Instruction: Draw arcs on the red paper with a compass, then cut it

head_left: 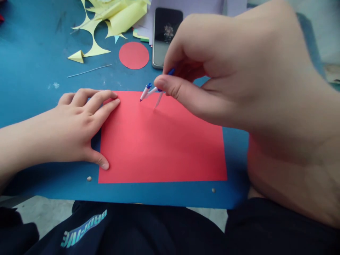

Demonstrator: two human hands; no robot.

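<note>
A sheet of red paper (162,148) lies flat on the blue table. My left hand (87,117) rests at the sheet's left edge, fingers stretched out and thumb spread, touching the paper. Above the upper part of the sheet, my right hand (202,71) pinches the top of a white and blue drawing compass (152,91) between thumb and fingers. One leg of the compass carries a small pen with a blue cap end and points at the paper; the other leg's thin tip comes down just right of it. My fingers hide part of the compass top.
Behind the sheet lie a red paper circle (134,55), a phone (160,53), a thin metal rod (89,71) and yellow paper scraps (97,47) with round cut-outs. Pale purple paper (202,6) is at the back. The blue table's (159,193) front edge is close to my lap.
</note>
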